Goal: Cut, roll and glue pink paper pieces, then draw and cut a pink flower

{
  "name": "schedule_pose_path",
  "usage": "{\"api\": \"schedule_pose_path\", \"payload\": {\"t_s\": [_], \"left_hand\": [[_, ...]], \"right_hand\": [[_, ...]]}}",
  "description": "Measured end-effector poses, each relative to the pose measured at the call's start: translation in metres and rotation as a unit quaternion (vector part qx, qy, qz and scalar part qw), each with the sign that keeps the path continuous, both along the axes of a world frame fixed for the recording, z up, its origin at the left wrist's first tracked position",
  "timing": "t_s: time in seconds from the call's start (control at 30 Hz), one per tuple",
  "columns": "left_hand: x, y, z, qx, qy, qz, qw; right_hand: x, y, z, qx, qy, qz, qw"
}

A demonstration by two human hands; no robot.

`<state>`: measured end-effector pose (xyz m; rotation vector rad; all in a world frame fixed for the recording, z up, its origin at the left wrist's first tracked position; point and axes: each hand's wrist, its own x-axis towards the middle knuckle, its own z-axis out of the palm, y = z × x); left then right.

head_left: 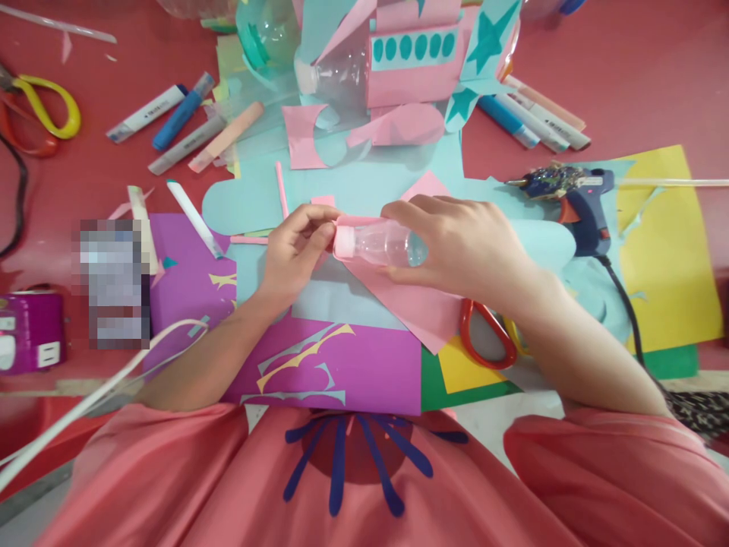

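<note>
A small clear plastic bottle (pixel 380 241) with a pale pinkish cap (pixel 345 242) lies sideways over the paper, cap to the left. My right hand (pixel 470 239) is closed around its base end, fingers over the top and thumb below. At the cap end, my left hand (pixel 299 247) pinches the edge of a pink paper strip (pixel 364 220) that runs along the bottle's far side. Under the bottle spreads a pink paper sheet (pixel 413 304), on top of light blue paper (pixel 342 296). What lies beneath my right palm is hidden.
Beyond my hands lies a larger bottle (pixel 347 76) wrapped in pink and blue paper. A glue gun (pixel 586 201) rests at right, its cord running nearby. Red-handled scissors (pixel 488 334) lie beside my right forearm; markers (pixel 182 114) and a white cable (pixel 102 395) are at left.
</note>
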<state>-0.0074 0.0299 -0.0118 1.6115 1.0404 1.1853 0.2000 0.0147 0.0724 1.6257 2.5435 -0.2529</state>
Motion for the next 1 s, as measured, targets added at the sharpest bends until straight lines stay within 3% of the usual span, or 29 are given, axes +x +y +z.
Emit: {"api": "schedule_pose_path", "payload": {"t_s": [0.2, 0.4, 0.63, 0.8, 1.0], "left_hand": [[-0.001, -0.004, 0.009, -0.036, 0.046, 0.013, 0.998], [-0.001, -0.006, 0.011, 0.0, 0.065, 0.016, 0.998], [-0.001, -0.001, 0.001, 0.148, 0.028, -0.015, 0.988], [-0.001, 0.002, -0.005, 0.041, -0.03, -0.021, 0.999], [-0.002, 0.002, -0.002, 0.011, -0.037, -0.003, 0.999]], "right_hand": [[0.0, -0.003, 0.005, -0.014, 0.018, 0.006, 1.0], [0.003, -0.002, 0.008, -0.035, 0.038, 0.005, 0.999], [0.008, 0.0, 0.009, -0.038, 0.064, -0.015, 0.997], [0.009, 0.001, 0.009, -0.04, 0.069, -0.011, 0.997], [0.009, 0.0, 0.01, -0.049, 0.066, 0.0, 0.997]]}}
